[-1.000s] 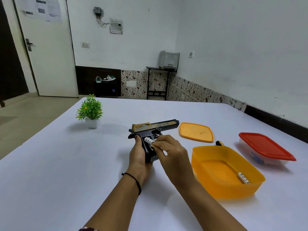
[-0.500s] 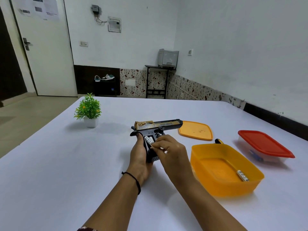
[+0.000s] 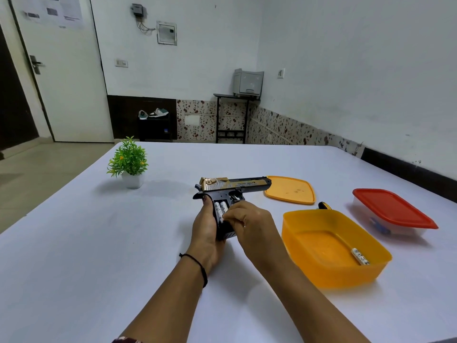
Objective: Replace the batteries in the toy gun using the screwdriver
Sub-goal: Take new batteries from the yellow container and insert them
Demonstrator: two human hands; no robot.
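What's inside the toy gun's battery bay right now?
Two white batteries lie side by side in the open bay of the toy gun. Fingers of the right hand cover their lower ends, so whether they are fully seated cannot be seen.

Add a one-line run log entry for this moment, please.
left hand: grips toy gun | right hand: curled fingers on batteries in gun grip | loose battery: in orange tub
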